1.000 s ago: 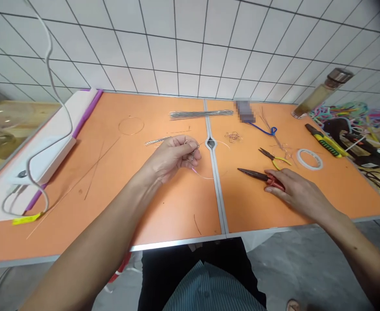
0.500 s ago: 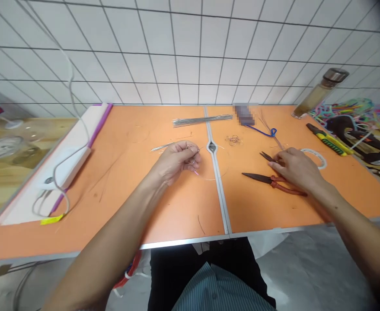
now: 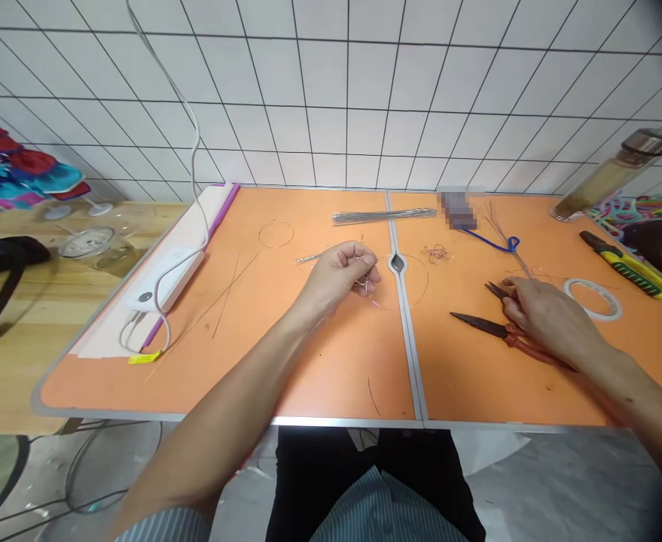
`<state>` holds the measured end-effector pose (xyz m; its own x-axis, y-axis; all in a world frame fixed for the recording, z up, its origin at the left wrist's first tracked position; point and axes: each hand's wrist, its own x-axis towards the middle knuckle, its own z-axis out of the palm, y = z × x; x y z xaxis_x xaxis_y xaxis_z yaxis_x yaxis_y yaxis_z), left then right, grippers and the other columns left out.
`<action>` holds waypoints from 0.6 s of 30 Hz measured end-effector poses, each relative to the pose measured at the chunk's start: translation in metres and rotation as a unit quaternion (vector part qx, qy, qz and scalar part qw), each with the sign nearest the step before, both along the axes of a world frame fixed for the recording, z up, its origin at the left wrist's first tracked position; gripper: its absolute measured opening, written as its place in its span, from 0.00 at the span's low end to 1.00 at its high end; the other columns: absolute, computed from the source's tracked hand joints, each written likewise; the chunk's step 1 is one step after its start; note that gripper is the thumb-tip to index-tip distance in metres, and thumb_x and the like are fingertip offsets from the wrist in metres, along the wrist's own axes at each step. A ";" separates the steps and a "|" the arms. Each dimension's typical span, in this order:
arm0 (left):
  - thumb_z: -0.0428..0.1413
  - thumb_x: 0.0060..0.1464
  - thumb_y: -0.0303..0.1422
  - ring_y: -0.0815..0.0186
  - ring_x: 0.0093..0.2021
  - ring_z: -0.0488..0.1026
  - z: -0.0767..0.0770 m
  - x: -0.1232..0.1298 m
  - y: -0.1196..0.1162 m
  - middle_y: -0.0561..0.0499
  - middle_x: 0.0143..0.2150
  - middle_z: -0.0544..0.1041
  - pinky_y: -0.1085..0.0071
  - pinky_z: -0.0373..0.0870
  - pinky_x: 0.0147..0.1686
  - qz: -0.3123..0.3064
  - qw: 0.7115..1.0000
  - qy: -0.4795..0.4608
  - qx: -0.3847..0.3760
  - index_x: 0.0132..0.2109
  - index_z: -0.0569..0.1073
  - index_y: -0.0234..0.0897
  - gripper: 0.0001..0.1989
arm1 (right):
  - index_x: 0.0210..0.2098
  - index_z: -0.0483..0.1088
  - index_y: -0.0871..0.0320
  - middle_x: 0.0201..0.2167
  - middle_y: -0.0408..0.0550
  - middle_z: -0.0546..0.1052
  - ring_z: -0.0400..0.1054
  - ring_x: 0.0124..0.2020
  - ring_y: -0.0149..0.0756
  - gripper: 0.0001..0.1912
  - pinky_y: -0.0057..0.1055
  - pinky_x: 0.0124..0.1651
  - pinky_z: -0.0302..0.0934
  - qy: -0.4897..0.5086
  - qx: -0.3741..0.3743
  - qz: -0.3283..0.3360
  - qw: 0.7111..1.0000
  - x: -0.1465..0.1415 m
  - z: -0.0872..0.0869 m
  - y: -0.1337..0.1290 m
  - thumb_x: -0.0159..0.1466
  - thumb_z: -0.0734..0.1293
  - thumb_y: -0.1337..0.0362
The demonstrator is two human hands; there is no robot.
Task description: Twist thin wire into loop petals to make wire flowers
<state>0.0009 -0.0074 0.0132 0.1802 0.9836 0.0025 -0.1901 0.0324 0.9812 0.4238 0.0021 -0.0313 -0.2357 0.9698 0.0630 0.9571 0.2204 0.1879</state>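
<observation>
My left hand [image 3: 346, 272] is closed in a pinch on a small bent piece of thin wire [image 3: 365, 284] above the orange table. A fine curved strand and a small pink tip show near its fingers. On the right, my right hand [image 3: 550, 312] lies low over the table, its fingers closed about pliers [image 3: 497, 290]; only the dark, narrow jaws stick out and the handles are hidden. Just in front of that hand lie red-handled scissors [image 3: 480, 324], blades pointing left, the handles partly under the hand.
Behind the hands lie a bundle of straight wires [image 3: 384, 217] and a tangle of fine wire [image 3: 437, 254]. A white ring [image 3: 593, 299], a utility knife [image 3: 624, 267] and a leaning bottle [image 3: 613, 177] are at right. A white power strip [image 3: 168, 282] with its cable lies left.
The view has swung left, so everything sits further right in the picture. Both hands keep nearly the same places over the table, the left still pinching the wire, the right still at the pliers.
</observation>
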 end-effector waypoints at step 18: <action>0.73 0.57 0.38 0.70 0.35 0.84 -0.003 0.006 -0.006 0.38 0.65 0.82 0.74 0.77 0.31 -0.074 0.988 -0.119 -0.061 0.37 0.79 0.34 0.14 | 0.51 0.75 0.52 0.43 0.48 0.80 0.53 0.24 0.28 0.19 0.31 0.25 0.46 0.674 -0.254 -0.012 0.694 -0.139 0.053 -0.019 0.68 0.77 0.49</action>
<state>0.0073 -0.0138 0.0104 0.3301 0.9424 -0.0548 -0.4003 0.1923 0.8960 0.2847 -0.0169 0.0216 -0.2789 0.9499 -0.1408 0.1930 -0.0882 -0.9772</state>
